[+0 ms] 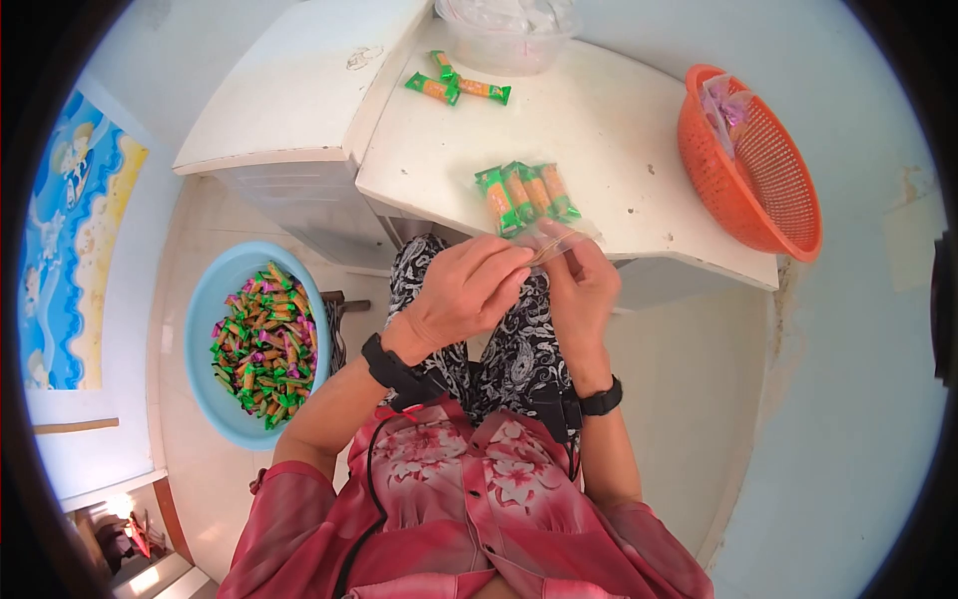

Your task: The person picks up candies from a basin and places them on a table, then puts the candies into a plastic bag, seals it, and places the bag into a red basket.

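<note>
A clear plastic bag [582,230] lies at the front edge of the white table with several green-and-orange wrapped snacks [527,195] side by side in it. Its near end is gathered between my two hands. My left hand [467,287] is closed, its thumb and fingers pinching the gathered plastic from the left. From the right, my right hand [579,295] also grips that end, fingers bent and slightly blurred. A thin tan strand, perhaps a rubber band [546,250], shows at the bag's neck between the fingertips.
Loose wrapped snacks [457,88] lie farther back on the white table [619,130]. A clear plastic tub [509,45] stands behind them. At right, an orange basket [699,150] leans tilted, holding a purple packet. A blue basin [205,369] full of wrapped snacks sits low on my left.
</note>
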`<state>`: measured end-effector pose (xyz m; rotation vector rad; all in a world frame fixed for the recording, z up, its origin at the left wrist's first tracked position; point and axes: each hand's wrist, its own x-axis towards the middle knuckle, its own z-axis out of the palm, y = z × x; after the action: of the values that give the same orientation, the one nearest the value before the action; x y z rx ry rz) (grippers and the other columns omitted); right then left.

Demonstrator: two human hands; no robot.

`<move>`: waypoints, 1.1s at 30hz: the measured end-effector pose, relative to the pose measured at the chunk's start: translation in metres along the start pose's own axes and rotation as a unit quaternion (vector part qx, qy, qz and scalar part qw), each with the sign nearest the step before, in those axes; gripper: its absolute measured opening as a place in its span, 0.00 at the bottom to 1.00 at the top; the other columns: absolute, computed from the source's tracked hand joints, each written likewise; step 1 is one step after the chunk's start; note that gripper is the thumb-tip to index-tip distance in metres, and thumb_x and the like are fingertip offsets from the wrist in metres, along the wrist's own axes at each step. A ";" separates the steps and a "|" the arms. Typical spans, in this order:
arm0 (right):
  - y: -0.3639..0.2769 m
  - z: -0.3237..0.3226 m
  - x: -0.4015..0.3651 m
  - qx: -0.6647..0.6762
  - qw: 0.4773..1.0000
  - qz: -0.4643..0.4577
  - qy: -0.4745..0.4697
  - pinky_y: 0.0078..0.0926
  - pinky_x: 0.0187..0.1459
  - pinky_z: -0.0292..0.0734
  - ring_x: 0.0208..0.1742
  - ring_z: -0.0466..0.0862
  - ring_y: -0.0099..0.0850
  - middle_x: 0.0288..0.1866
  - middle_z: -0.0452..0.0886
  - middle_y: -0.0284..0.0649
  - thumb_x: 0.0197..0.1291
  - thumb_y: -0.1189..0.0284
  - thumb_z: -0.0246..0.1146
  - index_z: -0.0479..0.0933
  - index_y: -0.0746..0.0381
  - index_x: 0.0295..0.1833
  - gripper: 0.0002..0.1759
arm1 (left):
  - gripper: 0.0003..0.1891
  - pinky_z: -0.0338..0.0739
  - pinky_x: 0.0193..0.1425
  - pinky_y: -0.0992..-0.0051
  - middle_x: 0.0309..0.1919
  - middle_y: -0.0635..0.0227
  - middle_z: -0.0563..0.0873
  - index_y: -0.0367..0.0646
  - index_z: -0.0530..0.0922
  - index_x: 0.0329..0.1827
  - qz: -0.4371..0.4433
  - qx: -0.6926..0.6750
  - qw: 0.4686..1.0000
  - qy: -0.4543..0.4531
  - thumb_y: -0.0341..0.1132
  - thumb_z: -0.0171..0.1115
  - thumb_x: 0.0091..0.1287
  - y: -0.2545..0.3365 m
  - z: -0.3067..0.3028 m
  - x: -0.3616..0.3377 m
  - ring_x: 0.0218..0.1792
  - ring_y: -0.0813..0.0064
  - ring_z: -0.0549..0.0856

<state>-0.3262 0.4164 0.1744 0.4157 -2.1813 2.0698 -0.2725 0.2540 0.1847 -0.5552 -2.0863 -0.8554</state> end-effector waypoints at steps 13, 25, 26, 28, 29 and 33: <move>-0.032 -0.048 -0.033 0.054 0.998 -0.033 0.020 0.27 0.48 0.93 0.46 0.94 0.32 0.55 0.86 0.45 0.78 0.85 0.64 0.85 0.70 0.56 0.08 | 0.20 0.84 0.58 0.57 0.57 0.54 0.86 0.36 0.80 0.66 -0.135 0.288 0.947 -0.047 0.23 0.63 0.72 -0.107 -0.024 0.072 0.54 0.51 0.87; -0.021 -0.059 -0.045 0.045 0.999 -0.019 0.020 0.23 0.43 0.90 0.42 0.92 0.28 0.53 0.87 0.42 0.77 0.85 0.64 0.86 0.69 0.55 0.08 | 0.18 0.84 0.60 0.51 0.58 0.53 0.87 0.41 0.84 0.64 -0.260 0.393 0.848 -0.243 0.25 0.59 0.73 -0.187 -0.018 0.111 0.56 0.48 0.88; -0.022 -0.059 -0.045 0.044 0.999 -0.017 0.020 0.23 0.43 0.89 0.42 0.92 0.28 0.53 0.87 0.42 0.77 0.85 0.64 0.86 0.69 0.55 0.08 | 0.17 0.84 0.59 0.50 0.56 0.53 0.88 0.42 0.85 0.63 -0.252 0.393 0.851 -0.239 0.26 0.58 0.73 -0.186 -0.019 0.108 0.55 0.48 0.89; -0.023 -0.058 -0.045 0.047 0.999 -0.014 0.020 0.23 0.43 0.89 0.42 0.92 0.28 0.52 0.86 0.42 0.77 0.85 0.65 0.86 0.69 0.55 0.08 | 0.16 0.84 0.58 0.51 0.53 0.54 0.88 0.43 0.86 0.62 -0.232 0.391 0.865 -0.214 0.28 0.59 0.74 -0.182 -0.024 0.102 0.54 0.49 0.89; -0.025 -0.057 -0.045 0.050 0.998 -0.013 0.020 0.23 0.43 0.89 0.42 0.92 0.28 0.52 0.86 0.41 0.77 0.85 0.65 0.86 0.68 0.55 0.08 | 0.15 0.84 0.57 0.52 0.52 0.55 0.88 0.43 0.86 0.61 -0.221 0.387 0.874 -0.193 0.28 0.60 0.74 -0.173 -0.028 0.099 0.54 0.49 0.89; -0.026 -0.058 -0.045 0.053 0.998 -0.020 0.003 0.23 0.44 0.89 0.43 0.92 0.27 0.53 0.87 0.41 0.78 0.84 0.64 0.85 0.69 0.56 0.08 | 0.14 0.83 0.56 0.54 0.51 0.58 0.90 0.43 0.87 0.61 -0.115 0.301 0.944 -0.075 0.29 0.65 0.75 -0.106 -0.046 0.090 0.52 0.50 0.88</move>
<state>-0.2823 0.4786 0.1918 0.4603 -2.0480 2.1697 -0.3690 0.1570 0.2379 -0.0458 -2.4308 -0.2598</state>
